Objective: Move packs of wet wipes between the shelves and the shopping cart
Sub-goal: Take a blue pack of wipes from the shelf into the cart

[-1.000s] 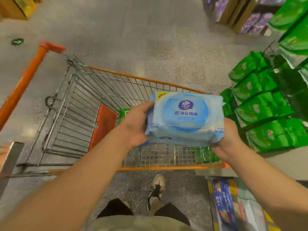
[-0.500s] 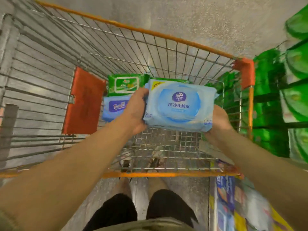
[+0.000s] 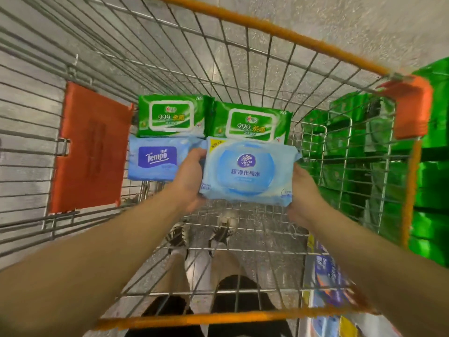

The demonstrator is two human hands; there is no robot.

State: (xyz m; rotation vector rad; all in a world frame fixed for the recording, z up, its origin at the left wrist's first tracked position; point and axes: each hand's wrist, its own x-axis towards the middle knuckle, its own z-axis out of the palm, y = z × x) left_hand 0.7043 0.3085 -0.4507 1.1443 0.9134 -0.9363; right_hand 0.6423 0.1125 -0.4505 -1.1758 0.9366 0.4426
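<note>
A light blue Vinda wipes pack (image 3: 247,172) is held low inside the wire shopping cart (image 3: 279,32), just above its floor. My left hand (image 3: 190,177) grips its left edge and my right hand (image 3: 301,193) grips its right edge. Lying on the cart floor are two green wipes packs (image 3: 170,117) (image 3: 250,125) side by side at the far end, and a blue Tempo pack (image 3: 155,159) to the left of the held pack.
Orange plastic corners (image 3: 410,105) and an orange flap (image 3: 90,147) mark the cart's rim and left side. Green packs fill the shelf (image 3: 432,171) to the right. More packaged goods (image 3: 325,271) lie low at the bottom right. My feet show through the cart floor.
Both hands have carried the Vinda pack down into the cart, next to the Tempo pack. My view has tilted down and closer over the basket.
</note>
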